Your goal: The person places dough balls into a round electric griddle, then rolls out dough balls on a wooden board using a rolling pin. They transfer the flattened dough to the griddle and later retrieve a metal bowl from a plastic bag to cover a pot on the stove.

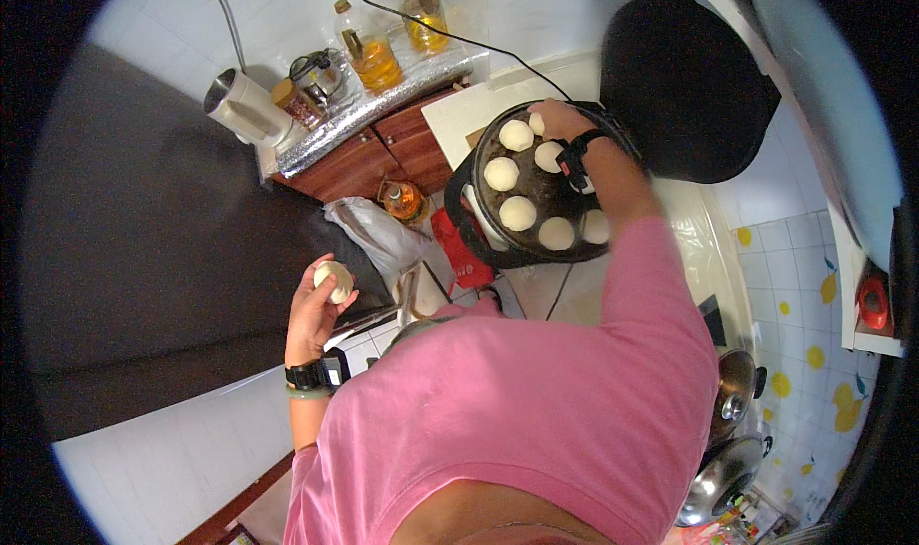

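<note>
My left hand [308,317] is held out at the left, its fingers wrapped round a pale, round dough bun [335,283] away from the pan. Across at the far side, my right hand [565,122] reaches over a round black electric griddle [555,199]. Its fingers close on another dough bun [537,124] at the griddle's far edge; the fingertips are partly hidden. Several more white buns [518,214] lie apart on the cooking surface. My right forearm and wristband cover part of the right side. The griddle's black lid [684,86] stands raised behind it.
A foil-covered ledge [383,105] at the far left carries oil bottles [375,65], a jar [295,103] and a white cylindrical appliance [247,110]. A dark cable [450,35] runs to the griddle. Below are a plastic bag [378,234] and an orange bottle [405,202]. Lidded pots [723,478] stand at right.
</note>
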The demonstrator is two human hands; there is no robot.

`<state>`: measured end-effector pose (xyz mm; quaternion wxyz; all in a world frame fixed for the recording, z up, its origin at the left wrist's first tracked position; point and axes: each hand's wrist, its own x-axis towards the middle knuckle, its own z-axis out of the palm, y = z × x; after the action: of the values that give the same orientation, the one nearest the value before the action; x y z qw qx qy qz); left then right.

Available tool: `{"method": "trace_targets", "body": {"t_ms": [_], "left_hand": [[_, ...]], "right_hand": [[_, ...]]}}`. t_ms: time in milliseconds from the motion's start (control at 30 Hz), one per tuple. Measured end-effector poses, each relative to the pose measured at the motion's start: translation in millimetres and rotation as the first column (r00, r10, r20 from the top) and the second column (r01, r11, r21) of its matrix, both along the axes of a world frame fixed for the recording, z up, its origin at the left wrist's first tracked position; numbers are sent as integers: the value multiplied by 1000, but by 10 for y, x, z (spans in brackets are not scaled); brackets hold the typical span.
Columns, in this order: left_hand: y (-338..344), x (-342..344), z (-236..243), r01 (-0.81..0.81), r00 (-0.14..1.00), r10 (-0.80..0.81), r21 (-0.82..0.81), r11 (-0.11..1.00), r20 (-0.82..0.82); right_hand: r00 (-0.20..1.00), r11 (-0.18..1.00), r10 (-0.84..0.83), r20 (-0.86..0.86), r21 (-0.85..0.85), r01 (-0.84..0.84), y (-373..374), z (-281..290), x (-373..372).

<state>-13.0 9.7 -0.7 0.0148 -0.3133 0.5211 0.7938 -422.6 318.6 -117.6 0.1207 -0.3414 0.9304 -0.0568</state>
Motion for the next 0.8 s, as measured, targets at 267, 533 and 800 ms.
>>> {"method": "trace_targets", "body": {"t_ms": [267,533,800], "left_hand": [[-1,-25,2,-12,1000,13,-43,999,22],[1,-22,-27,1,1000,-1,-12,1000,-11],[17,-22,-20,-24,1000,24,-20,1000,4]], "right_hand": [[995,996,-6,-95,-85,-2,-12,16,72],[999,995,-53,-7,-90,52,-17,130,91],[994,999,-31,-109,-14,30,-28,121,67]]}}
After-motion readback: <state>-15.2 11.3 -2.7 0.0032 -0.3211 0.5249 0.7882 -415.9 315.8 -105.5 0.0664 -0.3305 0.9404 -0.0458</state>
